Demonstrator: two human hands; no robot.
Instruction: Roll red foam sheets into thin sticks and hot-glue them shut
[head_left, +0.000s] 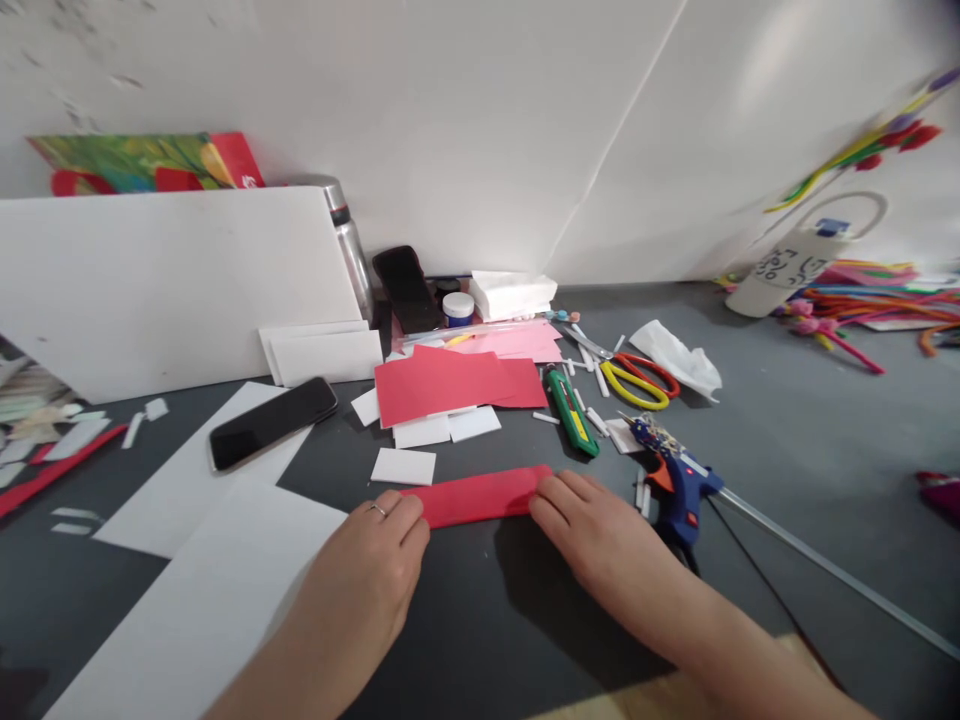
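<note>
A folded strip of red paper [480, 498] lies across the dark table near its front. Its left end is under the curled fingers of my left hand [367, 565], which wears a ring. At the other end, my right hand [604, 540] grips the strip with its fingers closed together. Both thumbs are mostly hidden. Just beyond the strip is a small white card [403, 467]. Red paper sheets [450, 385] rest on more white pieces behind it. To the right of these lies a green utility knife [572, 412].
A blue glue gun [682, 495] with a long glue stick lies right of my right hand, beside scissors [637, 385] and crumpled tissue [675, 360]. White sheets [217, 590] and a phone [274, 422] are at left. A white board [172, 290] and steel bottle [351, 250] stand behind.
</note>
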